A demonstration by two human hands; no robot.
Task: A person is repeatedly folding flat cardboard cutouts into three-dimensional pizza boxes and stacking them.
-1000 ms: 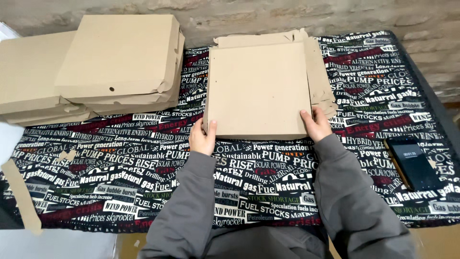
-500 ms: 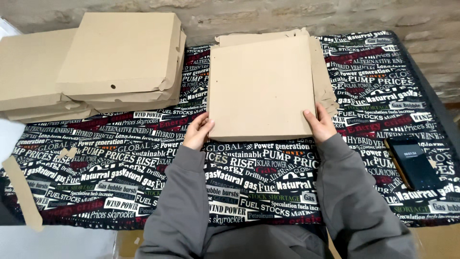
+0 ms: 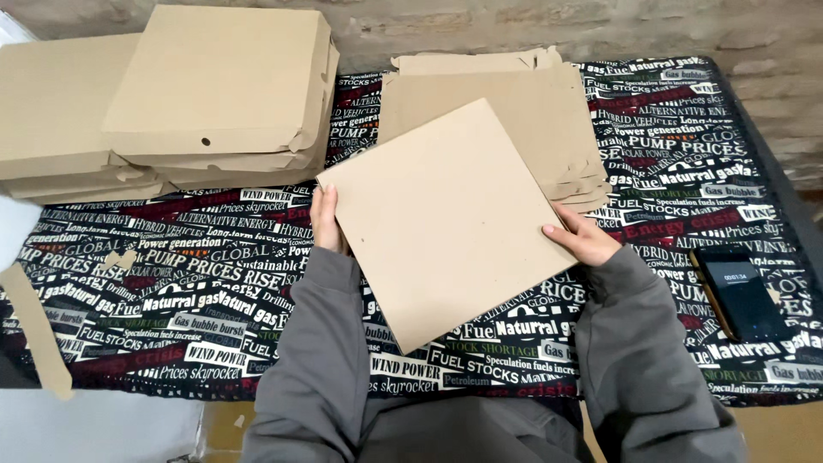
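The flat cardboard blank is held up over the middle of the bench, turned so one corner points toward 12 o'clock and another toward 6. It looks light and thin, fairly stiff across its face yet easy to bend or crease if gripped hard, with a dry matte surface that should not slip. Its edges are the natural places to hold, and that is where both hands sit. The left hand grips the edge at about 9 o'clock, its fingers showing along the rim and the rest of it hidden behind the sheet. The right hand pinches the edge at about 3 o'clock, thumb on top and fingers beneath. Held this way by two opposite edges, the sheet should stay flat; a one-handed hold at a corner would likely let it sag.

Directly behind it, toward 12 to 1 o'clock, lies a stack of flat cardboard blanks, part of it covered by the raised sheet. At 10 to 11 o'clock stand folded cardboard boxes, piled together, with more boxes farther left. A dark phone lies at 3 o'clock near the right sleeve, close enough for a swinging corner to clip it. A cardboard offcut strip lies at 8 o'clock by the bench edge, and small cardboard scraps rest on the printed cloth.
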